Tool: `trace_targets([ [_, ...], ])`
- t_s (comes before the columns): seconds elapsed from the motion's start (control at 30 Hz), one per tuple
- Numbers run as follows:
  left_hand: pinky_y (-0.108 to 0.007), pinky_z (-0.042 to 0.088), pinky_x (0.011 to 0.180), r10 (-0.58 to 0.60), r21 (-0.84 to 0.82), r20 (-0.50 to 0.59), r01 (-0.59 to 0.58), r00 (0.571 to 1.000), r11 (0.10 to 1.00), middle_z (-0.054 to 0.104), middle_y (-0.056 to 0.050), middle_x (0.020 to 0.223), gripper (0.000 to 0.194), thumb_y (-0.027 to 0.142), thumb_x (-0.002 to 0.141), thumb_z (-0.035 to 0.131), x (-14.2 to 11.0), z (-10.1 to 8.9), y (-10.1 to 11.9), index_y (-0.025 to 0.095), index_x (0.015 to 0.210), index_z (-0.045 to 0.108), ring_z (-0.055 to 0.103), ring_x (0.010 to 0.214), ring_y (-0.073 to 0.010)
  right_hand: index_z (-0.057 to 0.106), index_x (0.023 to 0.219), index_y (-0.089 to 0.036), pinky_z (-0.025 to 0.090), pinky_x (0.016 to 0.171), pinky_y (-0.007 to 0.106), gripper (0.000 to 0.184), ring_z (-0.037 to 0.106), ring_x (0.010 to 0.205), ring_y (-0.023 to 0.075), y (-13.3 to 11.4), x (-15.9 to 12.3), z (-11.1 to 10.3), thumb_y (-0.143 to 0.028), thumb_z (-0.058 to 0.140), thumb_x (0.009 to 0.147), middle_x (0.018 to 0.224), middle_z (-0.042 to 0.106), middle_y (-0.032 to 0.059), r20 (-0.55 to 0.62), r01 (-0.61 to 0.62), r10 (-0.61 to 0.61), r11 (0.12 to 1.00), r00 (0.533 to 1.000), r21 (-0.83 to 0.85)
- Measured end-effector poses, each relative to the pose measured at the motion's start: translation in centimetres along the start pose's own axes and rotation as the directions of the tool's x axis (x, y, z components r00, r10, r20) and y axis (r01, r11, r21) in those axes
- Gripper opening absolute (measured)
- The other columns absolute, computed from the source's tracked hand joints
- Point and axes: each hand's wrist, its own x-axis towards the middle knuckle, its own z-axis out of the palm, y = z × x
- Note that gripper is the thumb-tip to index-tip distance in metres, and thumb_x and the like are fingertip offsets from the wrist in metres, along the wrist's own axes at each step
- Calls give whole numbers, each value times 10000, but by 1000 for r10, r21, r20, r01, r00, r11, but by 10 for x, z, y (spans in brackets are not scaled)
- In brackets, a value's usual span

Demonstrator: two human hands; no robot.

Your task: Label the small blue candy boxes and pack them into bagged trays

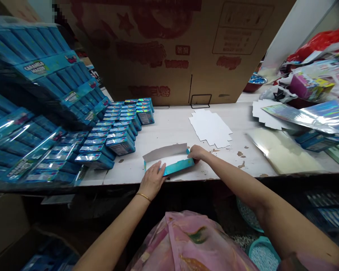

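Observation:
An open blue cardboard display box (178,167) with a white inside and a raised grey-white back flap lies near the front edge of the table. My left hand (153,177) grips its left front part, fingers over the front wall. At the right end, my right hand (197,153) is closed around the corner; its fingertips are partly hidden. Left of the box, several small blue packs (121,145) stand in rows. Behind it to the right lies a flat white die-cut card blank (210,127).
Wrapped trays of blue packs (56,75) are stacked at the left. A large brown carton (164,49) blocks the back. At the right lie clear plastic sleeves (282,150), shiny sheets (307,113) and a bowl (254,83). Teal tubs (263,253) stand below the table edge.

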Motion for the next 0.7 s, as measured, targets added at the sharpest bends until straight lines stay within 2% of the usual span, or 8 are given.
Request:
trace_targets([
  [0.1, -388, 387, 850, 12, 42, 49, -14, 999, 999, 512, -138, 1118, 394, 288, 782, 498, 5, -2, -5, 188, 1163, 478, 453, 1040, -259, 567, 946, -141, 419, 770, 319, 272, 531, 928, 224, -6, -30, 6, -346, 556, 767, 997, 579, 118, -184, 223, -248, 963, 951, -151],
  [0.2, -362, 396, 753, 13, 92, 95, -21, 995, 996, 558, -109, 947, 342, 237, 803, 453, 2, -2, -3, 176, 1137, 491, 494, 875, -226, 537, 994, -162, 395, 802, 345, 304, 483, 960, 235, -14, -57, 32, -333, 583, 748, 1029, 548, 105, -140, 495, -585, 771, 799, -400],
  [0.27, -337, 390, 703, 20, 102, 136, -34, 990, 994, 569, -99, 857, 241, 234, 828, 400, 1, -1, -2, 162, 990, 563, 498, 809, -215, 548, 946, -163, 398, 764, 333, 242, 489, 915, 228, -16, -63, 50, -300, 585, 749, 959, 563, 92, -45, 528, -613, 713, 789, -461],
  [0.37, -316, 385, 671, -7, 88, 200, -11, 980, 996, 577, -99, 780, 264, 272, 850, 352, 6, 0, -1, 159, 788, 582, 512, 781, -214, 558, 920, -182, 394, 708, 291, 156, 504, 880, 202, -13, -52, 63, -269, 519, 797, 920, 580, 74, 0, 511, -576, 725, 818, -463],
  [0.47, -313, 398, 659, -103, 74, 294, 84, 950, 994, 604, -108, 789, 262, 308, 846, 367, 13, -7, 8, 156, 816, 578, 546, 795, -227, 581, 911, -213, 391, 657, 262, 146, 537, 836, 185, -7, -36, 55, -250, 493, 801, 892, 607, 48, 85, 574, -596, 712, 799, -403],
  [0.53, -326, 413, 661, -158, 44, 400, 154, 903, 987, 623, -119, 798, 283, 321, 844, 365, 14, -19, 19, 150, 825, 590, 569, 792, -237, 607, 871, -220, 395, 653, 254, 135, 553, 806, 178, -3, -29, 43, -214, 532, 759, 869, 625, 32, 191, 657, -634, 675, 749, -337],
  [0.63, -318, 433, 736, 14, -173, 521, 89, 854, 981, 644, -104, 876, 313, 295, 849, 332, 7, -48, 26, 170, 879, 617, 585, 833, -207, 636, 706, -193, 404, 685, 228, 146, 558, 768, 148, 1, -22, 24, -70, 572, 663, 774, 641, 4, 283, 724, -668, 658, 688, -209],
  [0.7, -287, 404, 855, 185, -326, 426, -41, 885, 945, 604, -68, 1068, 344, 200, 836, 306, 3, -66, 19, 211, 1069, 560, 540, 983, -163, 624, 606, -165, 410, 701, 184, 174, 546, 732, 106, -2, -14, 12, -4, 562, 629, 685, 629, -19, 203, 671, -642, 729, 739, -135],
])
